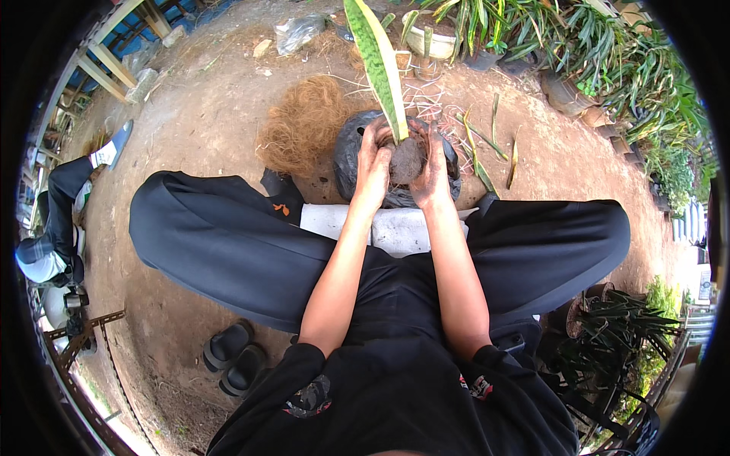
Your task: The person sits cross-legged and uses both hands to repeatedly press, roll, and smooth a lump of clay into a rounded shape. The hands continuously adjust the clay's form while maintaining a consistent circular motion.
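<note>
Both my hands cup a ball of dark soil [407, 162] at the base of a snake plant leaf [381, 68], which is green with yellow margins and points away from me. My left hand [373, 162] wraps the ball's left side, and my right hand [430, 165], smeared with soil, presses its right side. Directly beneath them sits a black plastic bag [349, 154]; its contents are mostly hidden by my hands. A heap of brown coconut fibre [305, 122] lies on the ground left of the bag.
Cut leaf pieces [485, 139] and pale string-like strands [425, 100] lie to the right. A white pot [436, 44] and leafy potted plants [616, 62] line the far right. Black sandals [242, 356] rest at lower left. Another person [63, 199] sits at the far left.
</note>
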A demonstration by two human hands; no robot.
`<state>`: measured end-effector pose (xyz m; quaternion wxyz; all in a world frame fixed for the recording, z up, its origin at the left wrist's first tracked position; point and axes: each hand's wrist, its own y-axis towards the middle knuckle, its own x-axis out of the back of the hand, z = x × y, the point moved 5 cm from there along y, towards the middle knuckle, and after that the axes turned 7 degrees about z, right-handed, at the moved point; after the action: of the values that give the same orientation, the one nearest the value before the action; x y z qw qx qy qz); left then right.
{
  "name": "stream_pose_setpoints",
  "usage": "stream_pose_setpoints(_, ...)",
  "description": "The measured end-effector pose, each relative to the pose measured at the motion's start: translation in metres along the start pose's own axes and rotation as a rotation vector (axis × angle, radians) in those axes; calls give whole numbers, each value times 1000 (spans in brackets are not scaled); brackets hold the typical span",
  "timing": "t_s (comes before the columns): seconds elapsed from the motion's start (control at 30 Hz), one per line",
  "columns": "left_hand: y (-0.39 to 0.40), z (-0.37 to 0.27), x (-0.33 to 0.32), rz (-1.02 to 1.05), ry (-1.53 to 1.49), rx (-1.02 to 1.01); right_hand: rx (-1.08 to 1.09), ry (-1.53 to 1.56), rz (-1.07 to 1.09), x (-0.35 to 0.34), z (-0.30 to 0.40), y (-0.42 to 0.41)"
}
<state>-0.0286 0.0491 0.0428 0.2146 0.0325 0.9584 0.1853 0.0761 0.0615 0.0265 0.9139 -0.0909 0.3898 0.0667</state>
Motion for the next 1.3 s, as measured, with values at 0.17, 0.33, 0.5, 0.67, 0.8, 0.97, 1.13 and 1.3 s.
stream_pose_setpoints(0.17,0,-3,-2,-10,140,-22,92,-170,148,-1,1,1)
stream_pose_setpoints(0.33,2,0,3,-43,166,54,100,-227,243,-2,-5,3)
stream_pose_setpoints(0.5,1,2,3,-48,188,84,37,-241,165,-6,1,-2)
stream_pose_setpoints(0.67,2,-1,6,-91,192,78,-45,-198,195,-9,-1,-8)
stream_pose_setpoints(0.8,0,0,4,-77,221,150,-46,-283,167,-4,-4,-1)
stream_pose_setpoints(0.97,-2,2,5,-5,-218,221,-22,-440,179,-5,1,-2)
stream_pose_setpoints(1.13,-6,9,9,-100,-206,220,39,-476,93,-3,4,1)
stream_pose_setpoints(1.3,-9,19,6,-224,-126,182,169,-775,-16,-3,5,4)
